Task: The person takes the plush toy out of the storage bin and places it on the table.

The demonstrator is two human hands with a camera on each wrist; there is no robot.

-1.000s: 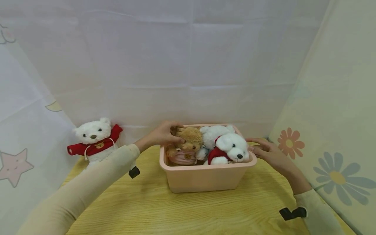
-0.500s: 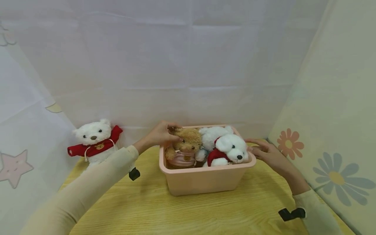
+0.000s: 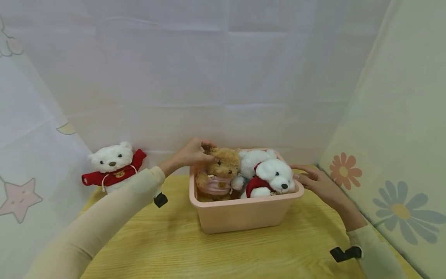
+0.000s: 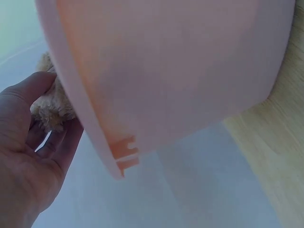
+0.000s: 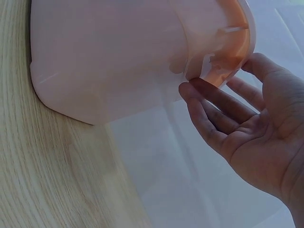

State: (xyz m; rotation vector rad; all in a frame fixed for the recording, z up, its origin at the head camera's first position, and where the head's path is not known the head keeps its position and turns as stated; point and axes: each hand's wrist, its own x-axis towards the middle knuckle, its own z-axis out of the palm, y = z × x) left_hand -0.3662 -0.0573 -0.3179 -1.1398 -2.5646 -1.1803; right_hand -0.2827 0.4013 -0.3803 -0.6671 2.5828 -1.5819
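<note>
A pink plastic bin stands mid-table and holds a brown teddy bear in a pink top, a white bear in red and another white plush behind it. My left hand reaches over the bin's left rear rim and pinches the brown bear's head. In the left wrist view the thumb and fingers close on brown fur beside the bin wall. My right hand lies against the bin's right rim, fingers straight under the lip.
A white bear in a red hoodie sits at the table's back left corner against the cloth. Cloth walls enclose the wooden table: white at the back, flowered at right, starred at left.
My left hand has drawn the brown bear slightly up and more upright in the bin. The right hand has stayed at the rim.
</note>
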